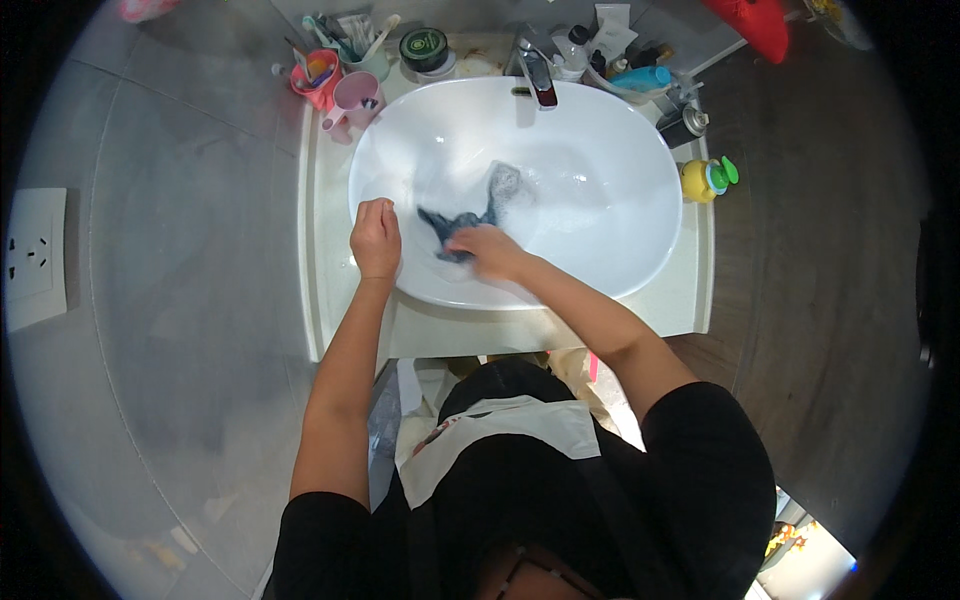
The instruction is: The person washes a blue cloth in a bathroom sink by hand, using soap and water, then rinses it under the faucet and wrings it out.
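A wet dark grey-blue cloth (457, 223) lies in the white oval washbasin (615, 202), with a patch of suds over its upper end. My right hand (491, 253) is on the cloth's lower part, its fingers curled onto it and slightly blurred by motion. At the basin's left rim, my left hand (376, 238) is closed in a fist, thumb uppermost. Nothing shows in that fist, though its inside is hidden. Soapy water (517, 210) surrounds the cloth.
The faucet (537, 75) overhangs the back rim. Behind the left rim stand a pink cup (357, 99), toothbrush cups (319, 71) and a green-lidded jar (424, 51). To the right are a basket of bottles (637, 79), a dark can (682, 126) and a yellow pump bottle (701, 181).
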Tool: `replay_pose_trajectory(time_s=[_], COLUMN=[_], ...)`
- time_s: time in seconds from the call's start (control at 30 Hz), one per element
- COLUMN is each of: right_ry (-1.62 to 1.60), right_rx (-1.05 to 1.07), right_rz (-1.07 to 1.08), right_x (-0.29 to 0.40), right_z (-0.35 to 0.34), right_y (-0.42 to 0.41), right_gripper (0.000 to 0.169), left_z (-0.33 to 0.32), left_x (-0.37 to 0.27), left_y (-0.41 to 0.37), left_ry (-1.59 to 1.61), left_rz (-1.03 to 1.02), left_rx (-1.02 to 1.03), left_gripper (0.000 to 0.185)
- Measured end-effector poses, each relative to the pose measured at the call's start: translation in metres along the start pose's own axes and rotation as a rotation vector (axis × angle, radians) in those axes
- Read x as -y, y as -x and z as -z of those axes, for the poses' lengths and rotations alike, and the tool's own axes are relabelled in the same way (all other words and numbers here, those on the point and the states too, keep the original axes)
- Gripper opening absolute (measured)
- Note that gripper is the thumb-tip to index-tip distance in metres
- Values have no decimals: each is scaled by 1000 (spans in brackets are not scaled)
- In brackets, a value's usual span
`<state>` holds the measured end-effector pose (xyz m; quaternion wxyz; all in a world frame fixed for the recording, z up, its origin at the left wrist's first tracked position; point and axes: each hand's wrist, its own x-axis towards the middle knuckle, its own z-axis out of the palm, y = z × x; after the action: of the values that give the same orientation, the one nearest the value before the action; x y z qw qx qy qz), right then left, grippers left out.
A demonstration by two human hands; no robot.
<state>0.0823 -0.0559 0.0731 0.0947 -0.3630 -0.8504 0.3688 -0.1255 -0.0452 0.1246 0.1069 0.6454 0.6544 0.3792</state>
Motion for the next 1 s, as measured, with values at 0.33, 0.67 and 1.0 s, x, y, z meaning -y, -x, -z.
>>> replay_pose_trajectory(time_s=[0.33, 0.67, 1.0], right_ry=[-349, -130, 310], right_rx=[-438, -555, -430], right_rz=[-308, -707, -916], right_x=[-91, -122, -102], right_z=[112, 150, 76], right_y=[146, 161, 33], right_gripper=[35, 31, 46], left_z=[-2, -2, 0], left_x=[-1, 2, -1], left_y=[-1, 1, 0], left_ry=[-13, -35, 5], left_rz=[-44, 3, 54], left_rx=[-10, 22, 22], left_gripper=[10, 12, 8])
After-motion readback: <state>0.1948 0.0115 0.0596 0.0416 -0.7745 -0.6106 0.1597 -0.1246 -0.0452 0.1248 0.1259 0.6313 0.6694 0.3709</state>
